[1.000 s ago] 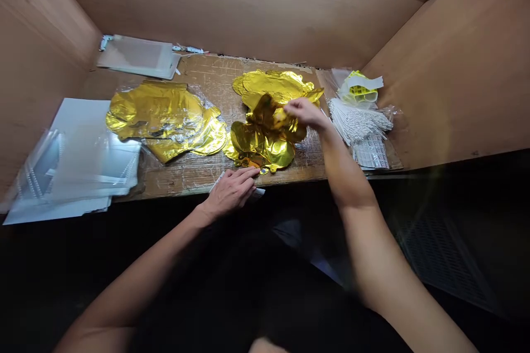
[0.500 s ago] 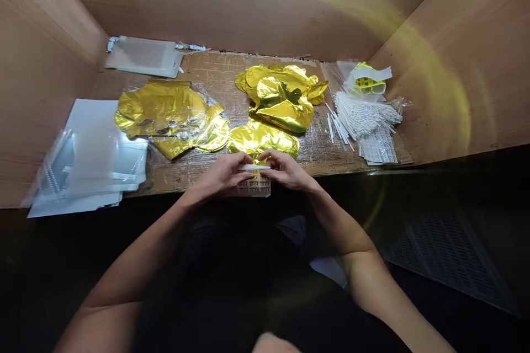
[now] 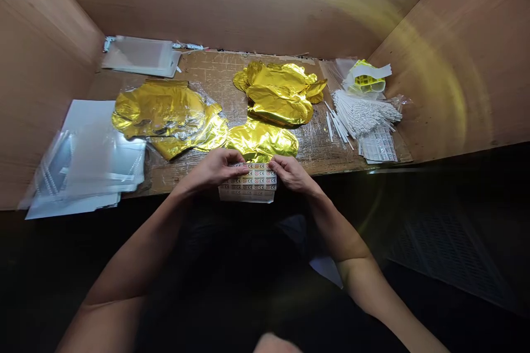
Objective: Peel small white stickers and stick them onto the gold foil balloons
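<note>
The left hand (image 3: 215, 168) and right hand (image 3: 292, 172) pinch a printed label sheet (image 3: 248, 183) at its upper corners (likely keeping it taut), a gold foil balloon (image 3: 261, 141) at twelve o'clock.

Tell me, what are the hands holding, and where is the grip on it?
Both hands hold a sheet of small printed labels by its top edge: the left hand nearer the middle, the right hand at the right corner.

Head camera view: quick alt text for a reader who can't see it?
The left hand and right hand hold a sheet of small printed labels at the front edge of a workbench. Gold foil balloons lie in piles just beyond, with clear plastic sleeves to the left and bundled white sticks to the right.
</note>
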A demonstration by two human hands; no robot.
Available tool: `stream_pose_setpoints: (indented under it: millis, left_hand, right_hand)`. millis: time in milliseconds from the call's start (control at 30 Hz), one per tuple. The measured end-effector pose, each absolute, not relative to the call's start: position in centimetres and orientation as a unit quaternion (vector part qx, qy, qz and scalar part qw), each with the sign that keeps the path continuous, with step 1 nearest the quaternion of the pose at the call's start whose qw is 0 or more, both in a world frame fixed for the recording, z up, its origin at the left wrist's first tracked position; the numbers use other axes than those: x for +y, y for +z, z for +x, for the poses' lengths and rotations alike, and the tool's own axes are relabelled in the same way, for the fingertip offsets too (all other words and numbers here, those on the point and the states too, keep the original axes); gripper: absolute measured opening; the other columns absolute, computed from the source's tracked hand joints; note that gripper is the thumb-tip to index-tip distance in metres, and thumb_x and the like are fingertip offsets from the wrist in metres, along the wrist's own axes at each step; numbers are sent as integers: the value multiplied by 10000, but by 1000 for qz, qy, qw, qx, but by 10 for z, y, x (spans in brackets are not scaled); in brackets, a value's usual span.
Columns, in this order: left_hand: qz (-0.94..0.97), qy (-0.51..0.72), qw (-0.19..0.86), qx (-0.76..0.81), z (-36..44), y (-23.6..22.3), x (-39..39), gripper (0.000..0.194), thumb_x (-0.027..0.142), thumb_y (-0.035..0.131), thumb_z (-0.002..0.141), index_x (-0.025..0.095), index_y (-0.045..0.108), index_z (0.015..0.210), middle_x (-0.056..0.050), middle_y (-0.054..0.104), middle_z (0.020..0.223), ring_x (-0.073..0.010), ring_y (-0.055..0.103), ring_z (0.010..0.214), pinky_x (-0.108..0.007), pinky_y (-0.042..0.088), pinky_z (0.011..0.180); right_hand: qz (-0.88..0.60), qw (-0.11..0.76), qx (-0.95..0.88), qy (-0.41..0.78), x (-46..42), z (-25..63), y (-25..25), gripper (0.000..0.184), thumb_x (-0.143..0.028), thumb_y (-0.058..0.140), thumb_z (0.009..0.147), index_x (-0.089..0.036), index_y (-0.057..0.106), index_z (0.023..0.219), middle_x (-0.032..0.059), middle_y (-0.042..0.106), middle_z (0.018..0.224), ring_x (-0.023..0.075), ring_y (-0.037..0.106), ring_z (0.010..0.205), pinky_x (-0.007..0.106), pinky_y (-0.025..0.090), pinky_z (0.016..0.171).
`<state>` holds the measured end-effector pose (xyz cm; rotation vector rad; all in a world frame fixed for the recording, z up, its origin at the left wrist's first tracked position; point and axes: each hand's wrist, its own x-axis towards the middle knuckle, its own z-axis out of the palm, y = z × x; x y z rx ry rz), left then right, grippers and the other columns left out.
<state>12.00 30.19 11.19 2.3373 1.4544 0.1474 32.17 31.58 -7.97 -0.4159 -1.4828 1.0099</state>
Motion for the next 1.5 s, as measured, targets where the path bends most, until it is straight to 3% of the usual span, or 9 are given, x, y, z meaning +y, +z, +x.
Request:
stream_pose_setpoints:
  millis: [167, 300, 400, 600, 700, 800, 933, 1167, 1500]
  left_hand:
    - [822, 94, 194, 527, 119, 107, 300, 528, 670, 871, 826, 154, 774, 881, -88, 689, 838, -219, 630, 725, -265, 470, 597]
    - [739, 207, 286, 573, 114, 101, 297, 625, 637, 995, 692, 135, 757, 978, -113, 710, 920, -244, 670, 769, -283, 555, 641]
    - [675, 292, 348, 581, 107, 95, 292, 648, 643, 1018, 655, 132, 671, 848, -100, 673, 836, -218, 631, 678, -297, 564, 610]
    - [752, 309, 227, 537, 111, 83, 283, 535, 659, 802, 899, 139, 674, 880, -73, 626, 780, -186, 557, 655, -256, 456, 578]
    - [787, 284, 114, 535, 115, 79, 282, 444, 578, 678, 979, 146, 678, 878, -70, 624, 763, -199, 554, 668, -273, 414, 582]
    - [799, 284, 15, 529, 117, 75, 283, 378, 494, 619, 1007, 157, 664, 843, -52, 601, 716, -192, 529, 645, -287, 382, 595]
    - [804, 286, 8, 521, 116, 71, 282, 359, 479, 609, 1010, 161, 656, 851, -42, 601, 706, -184, 519, 617, -294, 379, 595]
    - [808, 279, 43, 517, 114, 66, 280, 445, 537, 604, 1030, 165, 606, 785, -53, 580, 707, -184, 498, 616, -300, 345, 558]
    - [793, 293, 95, 525, 112, 68, 279, 507, 567, 610, 1034, 177, 523, 721, -31, 491, 668, -174, 441, 605, -308, 318, 552]
  right_hand:
    - [-178, 592, -637, 459, 312, 324, -77, 321, -472, 689, 989, -159, 691, 922, 18, 620, 797, 141, 502, 708, 276, 369, 650]
    - [-178, 635, -581, 476, 308, 323, -76, 322, -447, 685, 984, -150, 665, 861, 17, 591, 763, 128, 486, 682, 267, 377, 626]
    - [-173, 646, -568, 481, 306, 321, -80, 322, -438, 672, 993, -154, 643, 844, 19, 584, 768, 131, 492, 701, 269, 393, 644]
    - [-182, 627, -579, 487, 306, 321, -88, 342, -443, 643, 1012, -164, 618, 815, 14, 576, 752, 137, 480, 688, 283, 385, 646]
    - [-249, 601, -642, 406, 304, 321, -85, 301, -405, 601, 1052, -162, 673, 891, 24, 628, 775, 153, 520, 697, 309, 384, 677]
    - [-354, 595, -686, 223, 299, 318, -78, 272, -378, 590, 1088, -170, 729, 1198, 80, 744, 1020, 216, 633, 897, 375, 405, 841]
    - [-456, 542, -704, 61, 295, 315, -67, 382, -443, 624, 1080, -209, 696, 1373, 135, 720, 1299, 317, 617, 1131, 458, 343, 951]
    - [-353, 578, -734, 54, 298, 307, -63, 214, -299, 573, 1117, -194, 737, 1205, 47, 776, 1077, 202, 659, 980, 409, 344, 907]
    - [-289, 639, -707, -96, 304, 297, -79, 162, -228, 631, 1071, -224, 711, 1211, 42, 783, 1170, 193, 657, 942, 442, 359, 945]
